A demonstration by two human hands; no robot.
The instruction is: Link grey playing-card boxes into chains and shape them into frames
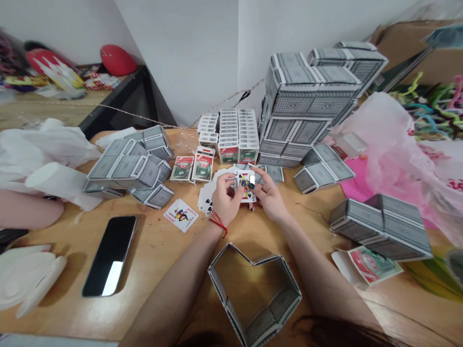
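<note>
Both my hands are over the middle of the table, closed around playing cards with a jack (246, 179) face up on top. My left hand (224, 198) grips them from the left with its thumb across the face. From the right, my right hand (270, 196) pinches the same cards with thumb and fingers; how many cards there are I cannot tell. Loose playing cards (206, 193) lie fanned under and beside my left hand. A joker (181, 215) rests face up to the left. Between my forearms stands a heart-shaped frame of folded cards (278, 306).
Card-built blocks stand in a tall stack (298, 103), in a left pile (126, 164) and at the right (383, 226). Several card packs (229, 135) line the back. A phone (110, 255) lies left; an opened card box (374, 265) and a pink plastic bag (387, 130) are right.
</note>
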